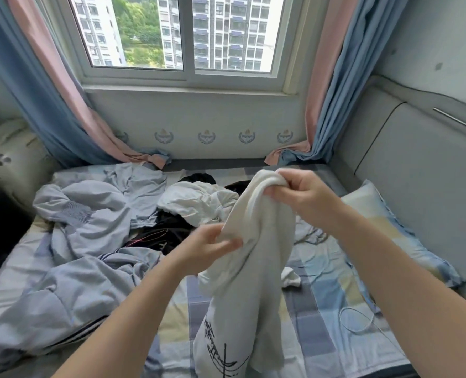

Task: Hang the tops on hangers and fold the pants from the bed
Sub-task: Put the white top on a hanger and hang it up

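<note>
A white top (pixel 264 241) hangs in the air over the bed (pixel 321 336), held up by both hands. The right hand (pixel 302 199) is the higher one. Its grip is closed tight, with fingers and thumb curled round a bunched fold at the very top of the cloth. The left hand (pixel 210 248) sits lower and to the left, its grip pinching the edge of the same top between thumb and curled fingers. From there the fabric drops in loose folds toward the near edge of the picture, where a black line print (pixel 221 347) shows on its lower part.

Behind the hands lies a heap of clothes on the checked sheet — a crumpled white garment (pixel 199 199) on top of a black garment (pixel 171 233), with more black cloth showing just behind. A rumpled pale blue duvet (pixel 84 227) covers the left half of the bed. A pillow (pixel 384 222) in a matching check lies on the right, against the padded grey headboard (pixel 417 173). A small white scrap of cloth (pixel 290 279) lies on the sheet just right of the hanging top — what it is cannot be told. A thin white cable (pixel 358 321) loops nearer the right edge. Beyond the bed is a window (pixel 188 36), with blue and pink curtains (pixel 35 91) at both sides.
</note>
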